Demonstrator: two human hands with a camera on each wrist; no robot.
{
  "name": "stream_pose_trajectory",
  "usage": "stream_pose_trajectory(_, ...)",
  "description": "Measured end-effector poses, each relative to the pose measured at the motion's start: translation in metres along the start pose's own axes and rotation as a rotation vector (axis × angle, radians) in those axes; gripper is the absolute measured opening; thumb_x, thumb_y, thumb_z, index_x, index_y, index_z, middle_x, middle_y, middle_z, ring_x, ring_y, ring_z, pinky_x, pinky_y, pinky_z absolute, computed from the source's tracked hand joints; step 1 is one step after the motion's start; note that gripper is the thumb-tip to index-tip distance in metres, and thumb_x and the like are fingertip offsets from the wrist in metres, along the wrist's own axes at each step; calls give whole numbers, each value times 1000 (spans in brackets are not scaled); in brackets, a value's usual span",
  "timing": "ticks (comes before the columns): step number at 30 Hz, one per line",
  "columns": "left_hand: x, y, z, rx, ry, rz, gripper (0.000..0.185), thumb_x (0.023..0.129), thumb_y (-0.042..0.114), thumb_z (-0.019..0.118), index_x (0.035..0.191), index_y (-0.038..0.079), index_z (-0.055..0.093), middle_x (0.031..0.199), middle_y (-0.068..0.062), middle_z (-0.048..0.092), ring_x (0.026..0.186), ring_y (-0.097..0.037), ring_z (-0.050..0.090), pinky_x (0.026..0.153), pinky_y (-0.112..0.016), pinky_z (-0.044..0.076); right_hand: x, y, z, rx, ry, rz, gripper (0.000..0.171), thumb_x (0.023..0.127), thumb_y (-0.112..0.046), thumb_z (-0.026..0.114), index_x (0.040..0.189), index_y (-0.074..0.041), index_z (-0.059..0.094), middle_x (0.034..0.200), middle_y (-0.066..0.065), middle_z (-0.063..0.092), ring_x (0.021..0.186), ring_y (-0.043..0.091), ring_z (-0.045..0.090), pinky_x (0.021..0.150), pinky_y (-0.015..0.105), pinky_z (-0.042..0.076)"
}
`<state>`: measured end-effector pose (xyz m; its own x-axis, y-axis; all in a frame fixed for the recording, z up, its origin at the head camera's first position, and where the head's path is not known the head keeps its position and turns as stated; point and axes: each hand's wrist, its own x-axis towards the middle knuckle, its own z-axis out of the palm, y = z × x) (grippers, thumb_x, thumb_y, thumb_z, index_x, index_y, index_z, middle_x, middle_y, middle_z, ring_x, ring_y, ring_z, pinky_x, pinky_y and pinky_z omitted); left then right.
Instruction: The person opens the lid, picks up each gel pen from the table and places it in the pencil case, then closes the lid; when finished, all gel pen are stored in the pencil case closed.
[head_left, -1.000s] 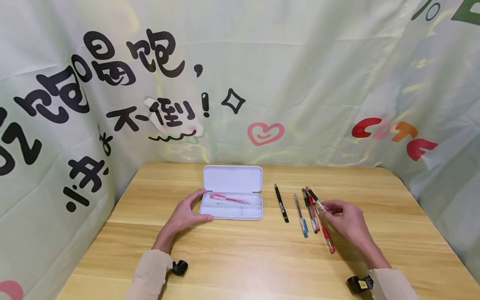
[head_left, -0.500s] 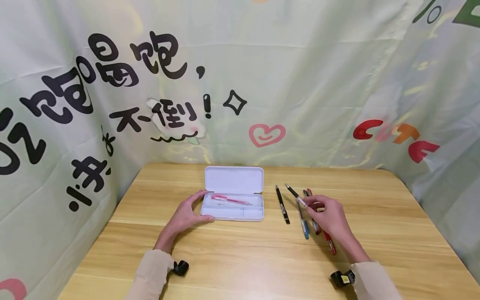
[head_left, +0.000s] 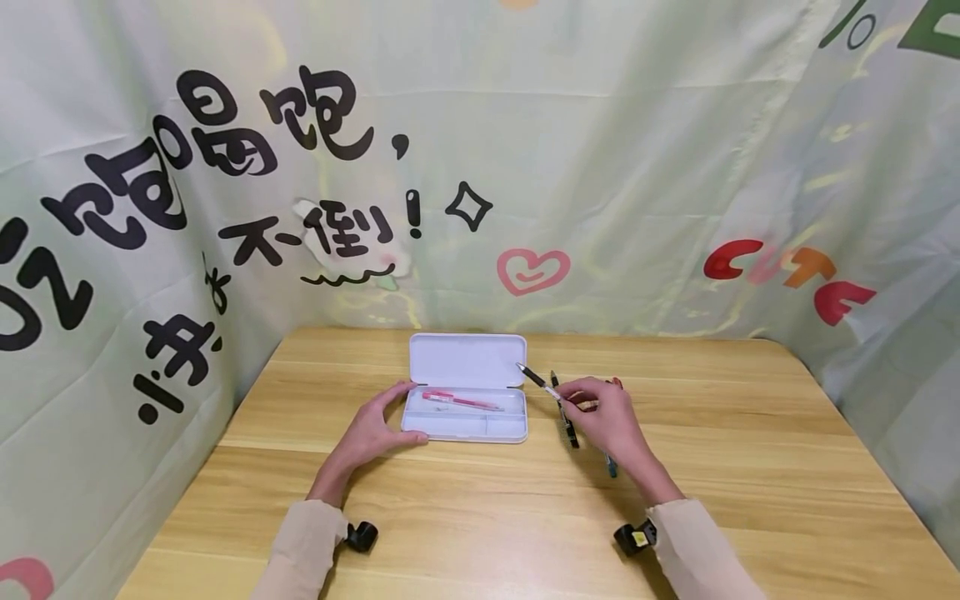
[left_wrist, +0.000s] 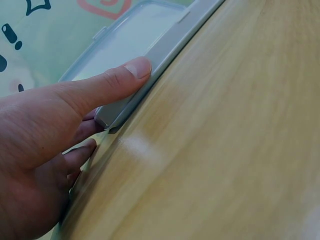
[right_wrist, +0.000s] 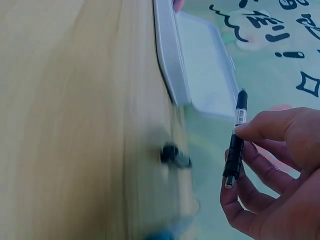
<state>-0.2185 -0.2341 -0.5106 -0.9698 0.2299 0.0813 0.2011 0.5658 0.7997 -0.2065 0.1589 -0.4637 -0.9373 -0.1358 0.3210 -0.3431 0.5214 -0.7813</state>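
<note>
Wood desk (head_left: 750, 467) w/ a pale printed cloth (head_left: 600, 125) behind. Left hand (head_left: 371, 429) rested at the left end of the open white pencil case (head_left: 465, 433), thumb along its near edge, fingers relaxed, holding nothing. Right hand (head_left: 603, 412) pinched a black pen (head_left: 542, 382), grip narrow on the barrel, tip raised toward the case's right end. Under that grip lay another black pen (head_left: 568, 429) & a blue pen (head_left: 611, 468). Beyond the left grip, inside the case, lay a pink pen (head_left: 459, 400).
</note>
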Motion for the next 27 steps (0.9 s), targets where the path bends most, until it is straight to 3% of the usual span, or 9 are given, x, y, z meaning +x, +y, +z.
stream_pose_trajectory(6,0,-1,-1,1,1,2,94,71,37,96,151,20,51,164,-17,33,151,-41,27,118,-67,19,11,-13,23,30,6,-48,17,88,3,77,102,-6,80,96,7,76,85,24,72,72,33,61)
stream_pose_trajectory(13,1,0,-1,6,-3,0,96,71,39,96,152,19,50,164,-17,32,151,-41,26,118,-67,19,24,-24,48,77,-6,-43,18,87,4,77,102,-7,81,98,5,76,88,20,72,74,30,61)
stream_pose_trajectory(19,2,1,0,3,1,-8,95,70,40,96,151,20,51,164,-17,32,151,-41,26,119,-67,19,33,-37,65,126,-17,-61,18,88,5,76,101,-6,81,100,5,76,89,21,71,75,36,62)
stream_pose_trajectory(27,1,-2,0,19,6,-4,94,70,41,95,151,21,51,164,-18,33,150,-42,28,118,-68,20,41,-44,88,134,-42,-52,14,89,1,77,99,-8,82,96,3,77,84,17,71,75,30,60)
